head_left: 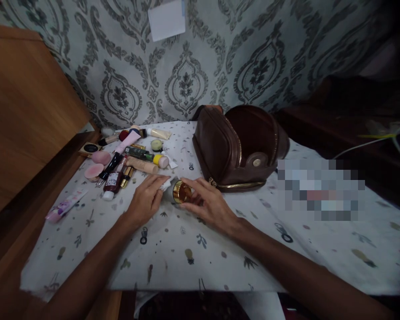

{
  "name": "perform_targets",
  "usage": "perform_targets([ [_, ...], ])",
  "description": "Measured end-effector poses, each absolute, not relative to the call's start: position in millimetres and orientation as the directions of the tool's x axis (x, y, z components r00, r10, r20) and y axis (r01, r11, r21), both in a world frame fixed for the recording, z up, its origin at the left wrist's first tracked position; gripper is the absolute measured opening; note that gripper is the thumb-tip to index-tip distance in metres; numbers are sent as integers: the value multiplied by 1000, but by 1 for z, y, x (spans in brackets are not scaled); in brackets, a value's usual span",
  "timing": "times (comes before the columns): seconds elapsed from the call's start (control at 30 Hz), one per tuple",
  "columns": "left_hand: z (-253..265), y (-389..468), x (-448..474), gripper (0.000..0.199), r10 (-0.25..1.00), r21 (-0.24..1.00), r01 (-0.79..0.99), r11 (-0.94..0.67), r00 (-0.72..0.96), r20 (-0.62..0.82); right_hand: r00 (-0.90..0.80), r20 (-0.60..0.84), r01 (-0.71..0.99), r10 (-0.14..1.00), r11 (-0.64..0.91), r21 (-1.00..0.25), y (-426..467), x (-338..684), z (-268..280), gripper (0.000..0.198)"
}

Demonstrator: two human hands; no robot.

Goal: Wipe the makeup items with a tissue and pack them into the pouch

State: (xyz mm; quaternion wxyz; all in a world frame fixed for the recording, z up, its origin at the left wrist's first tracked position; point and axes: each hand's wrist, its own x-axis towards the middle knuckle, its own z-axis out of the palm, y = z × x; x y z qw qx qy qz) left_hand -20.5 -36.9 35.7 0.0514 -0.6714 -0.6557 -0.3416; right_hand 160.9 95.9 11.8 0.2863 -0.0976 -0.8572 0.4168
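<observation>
Patterned damask wallpaper in grey-green backs a table (320,262) draped in a white cloth printed with small motifs. At its middle, my left hand (146,200) and right hand (208,205) meet around a small jar with a shiny gold cap (181,192), lying on its side on the cloth. My right-hand fingers are curled against the cap; my left fingertips pinch the pale body end (how firmly, I cannot tell).

Just right of and beyond the jar sits a brown leather pouch (240,146), rounded, unzipped along a gold zipper, with a round metal snap on its front.

To the far left lies a loose scatter of cosmetics: a pink sponge (94,170), a dark red bottle with white cap (112,182), a beige tube (143,166) and a small green-lidded pot (156,145). Nearer, a pink tube (66,205) lies apart. A wooden panel (23,111) flanks the table's left side.
</observation>
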Motion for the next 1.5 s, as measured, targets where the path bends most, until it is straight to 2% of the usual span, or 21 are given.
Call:
perform_targets([
  [0.1,40,-37,-15,45,822,344,907,-242,4,569,-823,390,-119,414,546,-829,95,161,14,53],
  [0.23,44,-38,-9,50,804,309,894,-325,89,589,-810,391,-134,438,511,-849,94,159,13,53],
  [0.37,42,-37,-7,50,803,325,874,-361,113,586,-791,298,-26,535,457,-889,94,157,7,64],
  [0.47,40,-36,-7,45,817,373,875,-309,44,575,-790,278,-13,547,438,-899,94,155,6,54],
  [0.57,38,-35,-11,37,849,448,874,-189,-84,522,-794,334,-62,507,479,-875,95,156,9,48],
  [0.67,37,-35,-16,33,868,483,868,-114,-150,474,-783,439,-89,440,620,-779,96,158,15,49],
  [0.77,35,-35,-17,36,861,462,880,-114,-145,488,-771,526,-107,358,742,-662,98,160,18,46],
  [0.87,36,-36,-12,41,839,387,902,-192,-54,541,-771,551,-106,318,790,-604,98,162,16,45],
  [1.0,39,-36,-7,46,813,314,910,-270,40,581,-787,528,-93,320,784,-614,97,163,14,46],
  [1.13,40,-35,-7,44,828,319,919,-231,13,561,-761,518,-86,390,731,-677,98,160,11,57],
  [1.23,36,-35,-11,41,843,346,922,-172,-44,536,-750,500,-57,433,711,-701,100,159,10,50],
  [1.37,33,-35,-15,37,859,413,909,-54,-168,483,-770,498,-66,399,726,-685,102,159,12,49],
  [1.5,36,-36,-11,38,838,384,908,-170,-72,542,-792,509,-117,336,735,-668,100,163,15,51],
])
